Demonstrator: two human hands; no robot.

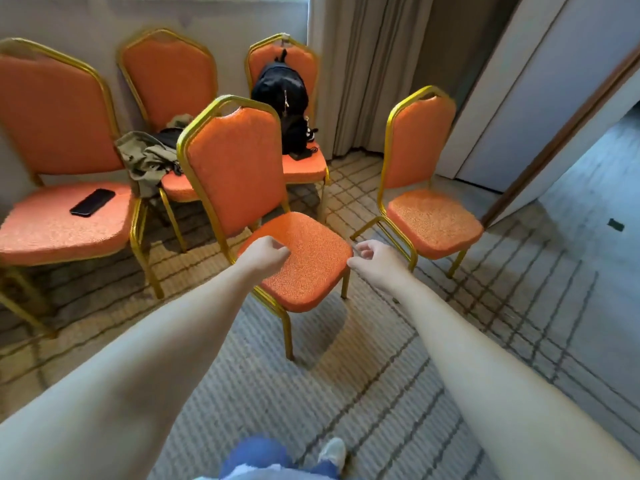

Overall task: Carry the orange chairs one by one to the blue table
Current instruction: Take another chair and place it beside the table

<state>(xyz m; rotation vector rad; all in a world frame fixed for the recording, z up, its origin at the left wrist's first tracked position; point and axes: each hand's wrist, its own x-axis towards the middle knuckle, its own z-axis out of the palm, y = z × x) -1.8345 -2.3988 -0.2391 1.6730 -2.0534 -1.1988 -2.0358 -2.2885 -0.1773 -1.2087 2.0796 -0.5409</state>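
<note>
An orange chair (304,258) with a gold frame stands on the carpet right in front of me, its seat facing me. My left hand (265,252) hovers over the seat's left side with loosely curled fingers, holding nothing. My right hand (375,258) reaches toward the seat's right edge, fingers loosely curled and empty; contact with the seat cannot be told. A second free orange chair (433,221) stands to the right. No blue table is in view.
Three more orange chairs line the wall: one at left (59,220) bearing a black phone (91,201), one with an olive jacket (149,161), one with a black backpack (282,98). Curtains (363,74) hang behind. A doorway (588,188) opens at right. Patterned carpet lies underfoot.
</note>
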